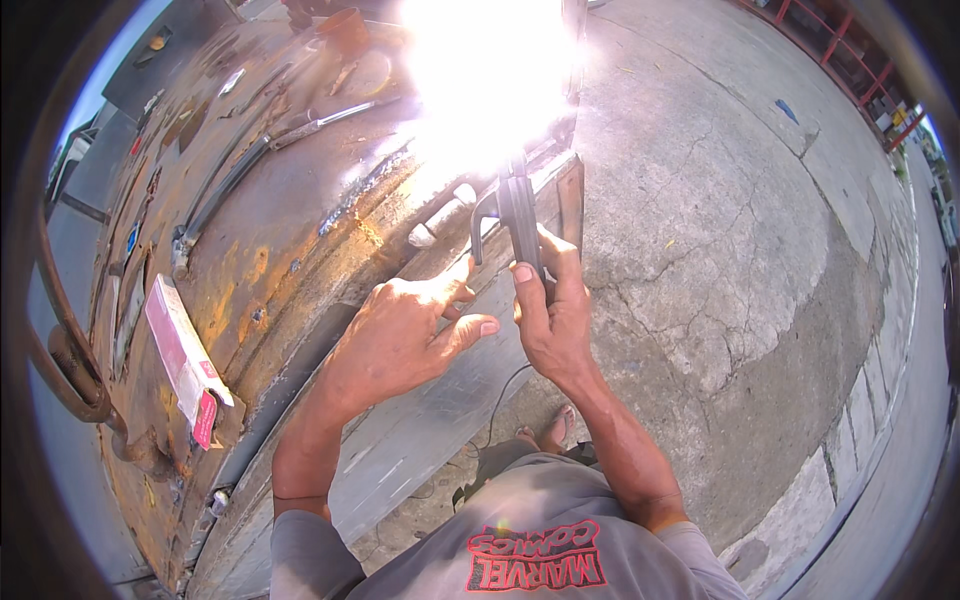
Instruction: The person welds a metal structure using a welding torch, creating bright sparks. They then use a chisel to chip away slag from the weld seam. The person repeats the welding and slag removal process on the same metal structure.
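Note:
My right hand [556, 318] is wrapped round the dark handle of a welding electrode holder [521, 215], thumb along its near side. The holder points away from me, its curved lever on the left. Its far end runs into a blinding white glare [490, 75], which hides the tip and whatever it meets. Just left of the holder is my left hand [400, 325], thumb and forefinger apart, holding nothing that shows. Its forefinger reaches close to the lever's lower end; whether they touch I cannot tell. Past it, a pale cylindrical metal piece [443, 216] lies along the table's edge.
A rusty metal table [270, 285] fills the left side. On it lie a torn pink-and-white carton [180, 335] and a long tool with a dark handle [235, 180]. A rusty bent bar [70, 370] sticks out at far left. Cracked concrete floor [700, 230] spreads at right.

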Action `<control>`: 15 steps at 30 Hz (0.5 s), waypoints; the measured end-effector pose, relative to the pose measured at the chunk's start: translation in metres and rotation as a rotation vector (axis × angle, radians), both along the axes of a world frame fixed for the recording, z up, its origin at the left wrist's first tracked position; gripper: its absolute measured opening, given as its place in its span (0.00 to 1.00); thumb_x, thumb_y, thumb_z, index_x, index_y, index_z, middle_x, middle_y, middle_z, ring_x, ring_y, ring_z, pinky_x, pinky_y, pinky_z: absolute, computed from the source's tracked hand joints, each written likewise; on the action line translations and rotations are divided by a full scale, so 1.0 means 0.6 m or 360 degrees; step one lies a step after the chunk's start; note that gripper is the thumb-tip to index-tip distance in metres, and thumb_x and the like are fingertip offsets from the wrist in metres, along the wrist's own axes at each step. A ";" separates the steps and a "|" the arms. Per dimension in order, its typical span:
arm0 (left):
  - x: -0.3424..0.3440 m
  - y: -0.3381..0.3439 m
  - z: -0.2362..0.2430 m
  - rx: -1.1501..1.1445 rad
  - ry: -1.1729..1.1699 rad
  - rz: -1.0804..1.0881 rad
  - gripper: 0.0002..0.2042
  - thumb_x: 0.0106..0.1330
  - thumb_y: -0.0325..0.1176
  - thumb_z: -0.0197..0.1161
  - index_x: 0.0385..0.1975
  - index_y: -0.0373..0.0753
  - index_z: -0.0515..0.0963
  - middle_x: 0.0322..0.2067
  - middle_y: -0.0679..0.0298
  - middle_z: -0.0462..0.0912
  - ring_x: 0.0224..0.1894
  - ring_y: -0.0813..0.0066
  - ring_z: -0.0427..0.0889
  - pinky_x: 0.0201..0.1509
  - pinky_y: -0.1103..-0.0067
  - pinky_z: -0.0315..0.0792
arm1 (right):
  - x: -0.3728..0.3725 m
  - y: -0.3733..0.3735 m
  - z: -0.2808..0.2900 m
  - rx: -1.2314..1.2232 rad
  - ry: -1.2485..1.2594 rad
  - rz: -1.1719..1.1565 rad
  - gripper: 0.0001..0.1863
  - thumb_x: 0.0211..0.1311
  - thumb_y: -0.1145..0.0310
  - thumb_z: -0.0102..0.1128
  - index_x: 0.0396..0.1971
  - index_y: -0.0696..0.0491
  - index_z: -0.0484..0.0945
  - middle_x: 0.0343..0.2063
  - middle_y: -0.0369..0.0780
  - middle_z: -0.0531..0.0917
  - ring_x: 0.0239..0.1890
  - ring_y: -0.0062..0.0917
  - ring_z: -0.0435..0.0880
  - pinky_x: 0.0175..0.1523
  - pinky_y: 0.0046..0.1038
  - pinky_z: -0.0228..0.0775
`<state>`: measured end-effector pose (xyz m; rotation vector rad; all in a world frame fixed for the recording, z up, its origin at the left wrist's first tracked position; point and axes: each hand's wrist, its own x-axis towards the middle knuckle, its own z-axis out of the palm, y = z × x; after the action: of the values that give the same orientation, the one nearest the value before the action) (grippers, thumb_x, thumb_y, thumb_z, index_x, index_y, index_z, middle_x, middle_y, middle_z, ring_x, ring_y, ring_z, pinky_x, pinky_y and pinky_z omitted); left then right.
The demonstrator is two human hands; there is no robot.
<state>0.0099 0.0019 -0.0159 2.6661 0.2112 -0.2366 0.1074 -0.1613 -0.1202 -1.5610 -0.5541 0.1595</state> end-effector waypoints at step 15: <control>0.000 0.000 0.000 -0.0232 -0.0103 0.0011 0.40 0.70 0.48 0.75 0.70 0.20 0.70 0.51 0.38 0.89 0.48 0.54 0.94 0.52 0.65 0.84 | 0.002 0.006 -0.025 0.0060 0.0074 0.0025 0.24 0.82 0.64 0.56 0.68 0.63 0.70 0.38 0.45 0.83 0.31 0.23 0.80 0.36 0.30 0.74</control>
<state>0.0101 0.0018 -0.0157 2.5237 0.1753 -0.1567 0.1087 -0.1576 -0.1350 -1.5130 -0.5301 0.1957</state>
